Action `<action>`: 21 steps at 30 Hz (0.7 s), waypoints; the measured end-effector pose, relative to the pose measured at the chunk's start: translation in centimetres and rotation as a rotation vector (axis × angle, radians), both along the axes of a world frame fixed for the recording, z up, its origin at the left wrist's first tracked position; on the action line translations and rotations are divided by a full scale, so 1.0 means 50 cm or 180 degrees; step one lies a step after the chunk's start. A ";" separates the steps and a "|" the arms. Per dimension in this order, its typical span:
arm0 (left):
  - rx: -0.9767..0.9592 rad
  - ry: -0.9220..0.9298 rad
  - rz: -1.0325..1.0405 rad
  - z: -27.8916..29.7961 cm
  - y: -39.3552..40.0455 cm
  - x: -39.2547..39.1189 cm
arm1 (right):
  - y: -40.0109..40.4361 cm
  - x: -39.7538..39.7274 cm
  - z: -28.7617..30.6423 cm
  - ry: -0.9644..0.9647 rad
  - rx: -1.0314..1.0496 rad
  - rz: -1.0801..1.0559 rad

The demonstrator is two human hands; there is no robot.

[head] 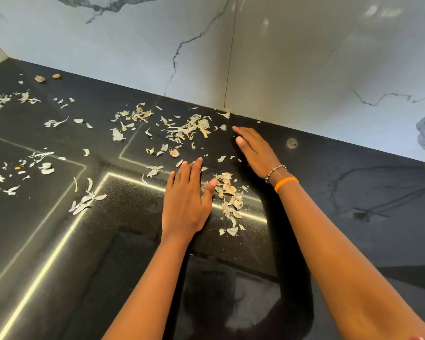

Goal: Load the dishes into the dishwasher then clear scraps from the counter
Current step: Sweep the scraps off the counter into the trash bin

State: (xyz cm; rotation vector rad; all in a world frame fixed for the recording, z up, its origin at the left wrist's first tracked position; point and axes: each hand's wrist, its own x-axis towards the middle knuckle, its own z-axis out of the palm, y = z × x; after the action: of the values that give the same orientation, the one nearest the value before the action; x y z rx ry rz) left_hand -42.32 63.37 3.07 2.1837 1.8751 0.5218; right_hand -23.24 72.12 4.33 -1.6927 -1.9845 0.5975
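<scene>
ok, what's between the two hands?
Head view: a small heap of peels on the counter, beside the left hand's thumb. Nearer the right hand, only stray flakes.

Pale, papery peel scraps (189,130) litter the glossy black stone table (341,192), which lies open to the right; a white veined marble wall (304,57) blocks the far edge.

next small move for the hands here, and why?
Probably sweep the right hand leftward toward the left hand. Both lie flat and open on the black counter, with a small heap of peels between them and a looser patch of peels just beyond the right fingertips.
</scene>
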 end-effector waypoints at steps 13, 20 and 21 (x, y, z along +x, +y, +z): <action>-0.0059 -0.0036 0.0002 0.007 -0.002 0.000 | 0.086 -0.048 0.008 -0.0708 0.0121 -0.0449; -0.0086 -0.0165 -0.0002 0.009 0.000 0.000 | 0.084 -0.073 0.022 0.0650 -0.0050 0.0344; -0.0083 -0.0176 -0.0003 0.009 -0.001 0.000 | 0.101 -0.070 0.024 0.0622 0.0059 0.0166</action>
State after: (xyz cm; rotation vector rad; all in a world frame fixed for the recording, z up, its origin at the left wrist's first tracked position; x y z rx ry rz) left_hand -42.32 63.35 3.51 2.1314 1.8424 0.5487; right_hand -26.75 77.17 5.52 -1.5134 -1.8938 0.7314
